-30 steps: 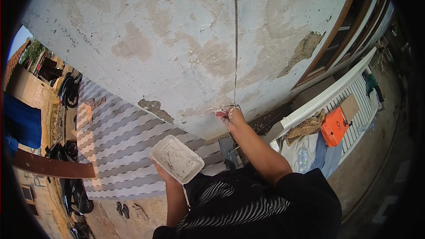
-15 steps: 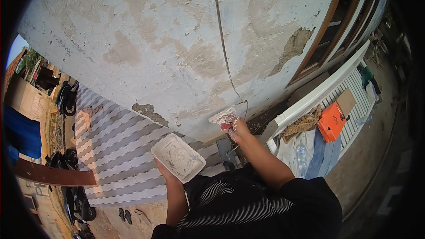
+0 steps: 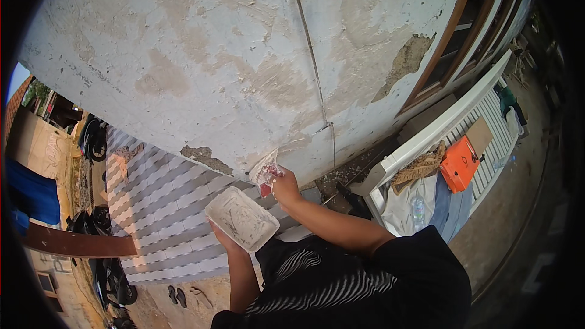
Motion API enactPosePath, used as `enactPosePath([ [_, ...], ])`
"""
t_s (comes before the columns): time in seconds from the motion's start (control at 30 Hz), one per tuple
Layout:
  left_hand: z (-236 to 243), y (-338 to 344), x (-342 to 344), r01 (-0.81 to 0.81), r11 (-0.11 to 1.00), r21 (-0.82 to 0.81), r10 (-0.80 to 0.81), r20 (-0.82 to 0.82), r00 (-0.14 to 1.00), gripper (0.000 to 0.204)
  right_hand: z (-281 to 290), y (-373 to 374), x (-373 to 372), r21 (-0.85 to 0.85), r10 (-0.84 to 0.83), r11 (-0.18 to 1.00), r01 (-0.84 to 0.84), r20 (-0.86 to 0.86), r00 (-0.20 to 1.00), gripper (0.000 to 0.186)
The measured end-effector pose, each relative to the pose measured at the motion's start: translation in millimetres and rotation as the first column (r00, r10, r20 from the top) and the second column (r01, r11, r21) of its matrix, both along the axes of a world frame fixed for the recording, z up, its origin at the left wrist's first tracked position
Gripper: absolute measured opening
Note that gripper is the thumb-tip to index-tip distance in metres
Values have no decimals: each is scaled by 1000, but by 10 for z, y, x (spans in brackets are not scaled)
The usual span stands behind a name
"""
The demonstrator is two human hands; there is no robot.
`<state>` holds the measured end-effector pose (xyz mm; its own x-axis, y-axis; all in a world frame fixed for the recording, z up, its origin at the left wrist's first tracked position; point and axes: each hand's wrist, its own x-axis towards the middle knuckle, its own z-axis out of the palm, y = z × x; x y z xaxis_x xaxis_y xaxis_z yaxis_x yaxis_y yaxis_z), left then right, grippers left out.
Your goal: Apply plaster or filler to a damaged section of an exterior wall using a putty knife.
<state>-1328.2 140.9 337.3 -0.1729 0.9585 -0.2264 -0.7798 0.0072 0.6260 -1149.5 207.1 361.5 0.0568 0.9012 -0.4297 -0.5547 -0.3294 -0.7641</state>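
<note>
We hold a putty knife in our right hand, the fingers curled tight round its red handle, and the pale blade lies against the patched wall just above the hand. From the blade, a thin crack in the wall climbs toward one o'clock. At about seven o'clock from the knife, close by, sits a white tray smeared with grey filler. Our left hand cups it from beneath, fingers wrapped under the near edge; how far they spread we cannot tell, since the tray hides them. At nine o'clock from the tray a striped paved floor runs along the foot of the wall. Well apart at three o'clock, an orange case rests on a white slatted bench, beside crumpled cloth.
</note>
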Motion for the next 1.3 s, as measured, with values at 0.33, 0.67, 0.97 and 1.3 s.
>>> enactPosePath([
  [0.33, -53, -41, -80, -43, 999, -10, 44, 74, 996, 59, -968, 6, 653, 46, -304, 953, 301, 205, 930, 11],
  [0.67, 178, -225, -293, -86, 996, 30, 87, -58, 994, 58, -928, 85, -695, 397, -362, 911, 114, 634, 684, 16],
  [0.97, 40, -301, -486, 1, 998, 65, 0, -23, 1000, 62, -1257, -105, -94, 341, -282, 934, 105, 528, 801, 22],
  [1.3, -32, 36, -317, 57, 998, -37, -53, 110, 993, 61, -1138, 180, 690, 424, -553, 828, 366, 725, 411, 25],
])
